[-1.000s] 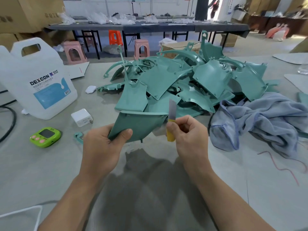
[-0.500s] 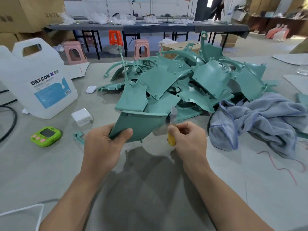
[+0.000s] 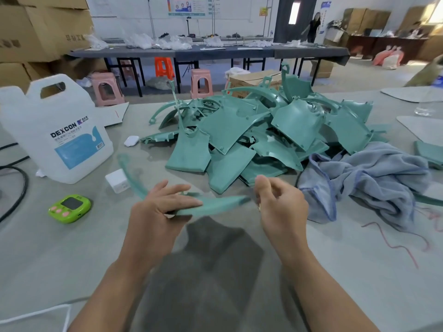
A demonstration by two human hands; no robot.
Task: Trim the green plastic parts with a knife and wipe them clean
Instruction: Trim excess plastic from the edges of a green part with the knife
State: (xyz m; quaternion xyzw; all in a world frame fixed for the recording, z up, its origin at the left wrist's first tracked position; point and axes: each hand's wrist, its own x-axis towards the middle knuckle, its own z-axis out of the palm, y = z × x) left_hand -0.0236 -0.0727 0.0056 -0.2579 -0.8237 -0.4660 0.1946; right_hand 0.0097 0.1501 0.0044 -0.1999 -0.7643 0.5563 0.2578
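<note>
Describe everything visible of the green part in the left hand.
The green part is a long, thin, curved band of teal plastic, motion-blurred, held level above the grey table, its left end sweeping up past the white block. The left hand grips its middle, fingers over the top; the right hand is beside its right end.

Can't make out edges of part (image 3: pixel 215 204) in L hand (image 3: pixel 160 209): motion blur, both ends smeared. Can't see inside curled R hand (image 3: pixel 282 207), bar a yellowish speck at palm edge. Cut off at L edge: jug (image 3: pixel 55 130), cable (image 3: pixel 16 195), cord (image 3: pixel 36 315). Cut off at R edge: green piece (image 3: pixel 430 153). Half-buried under towel (image 3: pixel 374 178): dark green strip (image 3: pixel 429 200). Lower pile (image 3: pixel 239 130) hidden under top pcs. Small print on jug label too tiny to read.
</note>
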